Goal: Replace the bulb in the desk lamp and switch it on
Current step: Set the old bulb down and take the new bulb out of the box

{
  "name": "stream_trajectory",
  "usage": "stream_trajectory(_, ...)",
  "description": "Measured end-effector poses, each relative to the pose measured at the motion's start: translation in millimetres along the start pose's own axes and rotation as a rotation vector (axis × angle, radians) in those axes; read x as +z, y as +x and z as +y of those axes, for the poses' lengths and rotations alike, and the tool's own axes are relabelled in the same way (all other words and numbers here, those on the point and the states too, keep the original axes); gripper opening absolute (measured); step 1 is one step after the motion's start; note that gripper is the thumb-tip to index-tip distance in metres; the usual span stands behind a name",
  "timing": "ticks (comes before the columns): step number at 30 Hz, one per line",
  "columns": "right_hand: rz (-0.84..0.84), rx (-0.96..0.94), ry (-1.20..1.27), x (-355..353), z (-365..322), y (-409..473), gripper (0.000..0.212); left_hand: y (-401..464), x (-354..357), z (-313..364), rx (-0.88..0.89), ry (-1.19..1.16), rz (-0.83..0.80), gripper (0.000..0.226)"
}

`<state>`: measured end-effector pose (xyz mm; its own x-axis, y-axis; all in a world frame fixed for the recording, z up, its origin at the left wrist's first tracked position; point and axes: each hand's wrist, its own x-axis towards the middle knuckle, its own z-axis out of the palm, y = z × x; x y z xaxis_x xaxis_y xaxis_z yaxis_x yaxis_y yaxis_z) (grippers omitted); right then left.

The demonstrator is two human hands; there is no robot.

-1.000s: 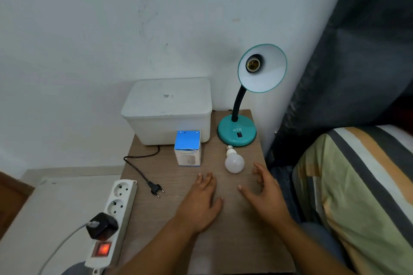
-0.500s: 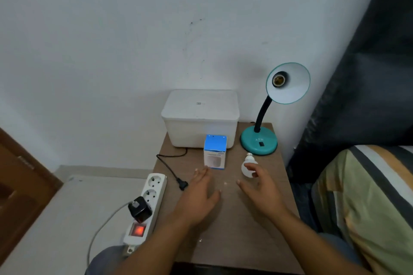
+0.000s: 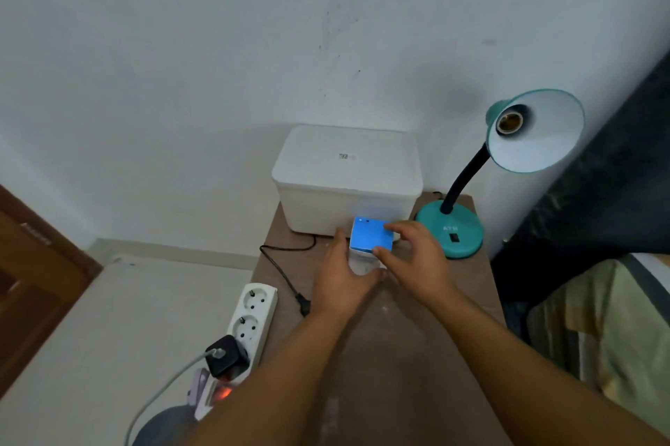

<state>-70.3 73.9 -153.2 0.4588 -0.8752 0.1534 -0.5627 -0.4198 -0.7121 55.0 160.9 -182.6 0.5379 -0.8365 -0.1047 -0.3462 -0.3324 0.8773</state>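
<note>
Small bulb box (image 3: 370, 236), blue top and white sides, is standing on the wooden bedside table (image 3: 391, 355), directly ahead of both sets of fingertips. Left hand (image 3: 339, 280) is lying against the box's left face, fingers held together and pointing forward, thumb curving under toward the front. Right hand (image 3: 417, 260) is arching over the box's right edge, fingers spread, forefinger touching the blue top and thumb meeting its front corner; whether the box is lifted cannot be told. White lidded container (image 3: 346, 177) is sitting just beyond the fingertips, against the wall. Teal desk lamp (image 3: 451, 232) is standing just right of the right hand's knuckles, near the table's right edge, its shade (image 3: 536, 134) tilted up with the socket (image 3: 509, 121) empty. Loose black plug (image 3: 302, 302) and cord are lying left of the left hand. White power strip (image 3: 250, 318) is lying along the table's left edge, switch glowing red. Bare tabletop is stretching between the forearms toward the near edge.
</note>
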Motion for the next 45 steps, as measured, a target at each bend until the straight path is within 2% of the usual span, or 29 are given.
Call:
stream_trajectory(4,-0.016,-0.016,-0.004,0,4,6,0.042,8,10,0,-0.013,-0.1,0.04,0.071)
stream_trajectory(6,-0.021,-0.044,-0.004,-1,5,6,0.038,11,12,-5,-0.008,-0.134,0.032,0.067)
stream_trajectory(14,-0.005,-0.134,-0.075,-7,3,9,0.034,13,9,-13,0.021,-0.204,0.005,0.076)
stream_trajectory(19,0.077,-0.139,-0.057,-6,5,7,0.04,17,11,-19,0.043,-0.241,-0.001,0.077)
stream_trajectory(22,0.123,-0.121,-0.045,-8,3,8,0.036,18,12,-21,0.053,-0.243,-0.004,0.08)
stream_trajectory(25,0.191,-0.109,-0.005,-10,-3,13,0.032,16,9,-18,0.05,-0.241,0.01,0.095)
stream_trajectory(30,0.276,-0.074,0.004,-10,-15,23,0.032,15,3,-10,0.158,-0.098,0.018,0.116)
stream_trajectory(37,0.361,-0.052,-0.023,-11,-22,32,0.029,16,-1,-6,0.383,0.162,0.017,0.113)
stream_trajectory(45,0.368,-0.066,0.01,-6,-19,28,0.027,27,-4,-4,0.344,0.218,-0.047,0.118)
